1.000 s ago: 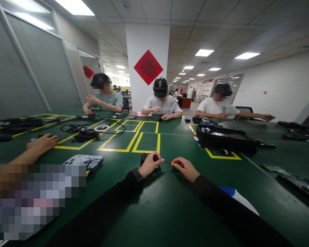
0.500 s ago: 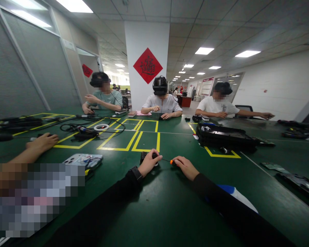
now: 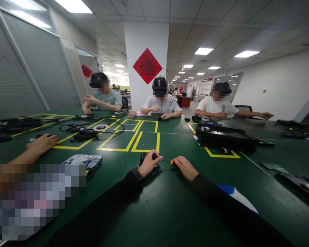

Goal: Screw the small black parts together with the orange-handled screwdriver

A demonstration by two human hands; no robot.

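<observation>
Low over the green table (image 3: 159, 199), my left hand (image 3: 148, 165) is closed around a small black device (image 3: 143, 157), most of it hidden by the fingers. My right hand (image 3: 185, 167) grips a screwdriver (image 3: 172, 162) by its handle, of which only an orange part shows. The thin dark shaft points left and reaches the device by my left fingertips. Where exactly the tip sits, I cannot make out. A black watch is on my left wrist.
Left lies a phone-like patterned case (image 3: 83, 161), beside another person's hand (image 3: 45, 142). A black tray (image 3: 224, 137) stands right, with a blue and white item (image 3: 237, 197) by my right sleeve. Cables (image 3: 79, 130) lie back left. Several people sit around the table.
Almost nothing differs. Both hands keep the same hold on the device and the screwdriver, and the view has shifted very slightly.
</observation>
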